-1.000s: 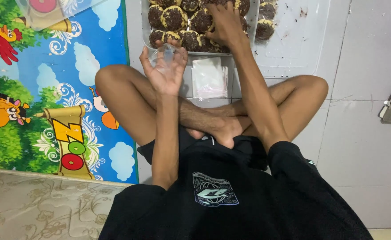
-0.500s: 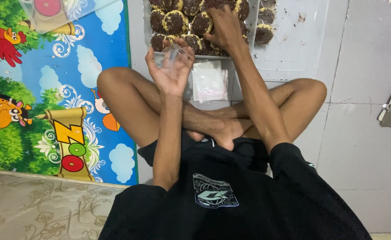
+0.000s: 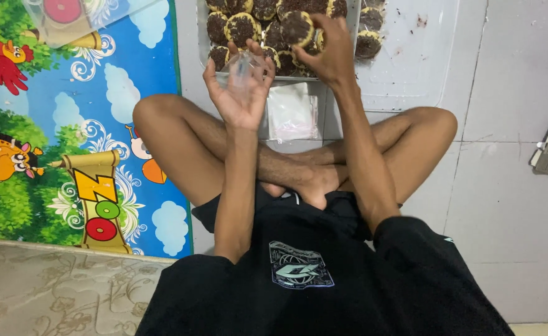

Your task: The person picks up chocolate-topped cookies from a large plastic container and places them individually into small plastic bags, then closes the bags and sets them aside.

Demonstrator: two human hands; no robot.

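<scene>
I sit cross-legged on a tiled floor. My left hand (image 3: pixel 239 87) is raised palm up and holds a small clear plastic bag (image 3: pixel 244 65) between its fingers. My right hand (image 3: pixel 327 53) grips a round chocolate-sprinkled pastry (image 3: pixel 297 28) by its edge, lifted just above the clear tray (image 3: pixel 404 81) and close to the bag. The tray lies on the floor in front of my knees and holds several more dark sprinkled pastries (image 3: pixel 239 28) in rows at its left half.
A stack of clear plastic bags (image 3: pixel 292 112) lies on the floor between my knees and the tray. A colourful cartoon play mat (image 3: pixel 68 143) covers the floor at left, with a clear container (image 3: pixel 68 18) on it. A patterned mattress edge (image 3: pixel 56 292) lies at bottom left.
My right hand has lifted a pastry off the tray and drawn it toward the bag. My left hand with the bag has risen slightly toward the tray.
</scene>
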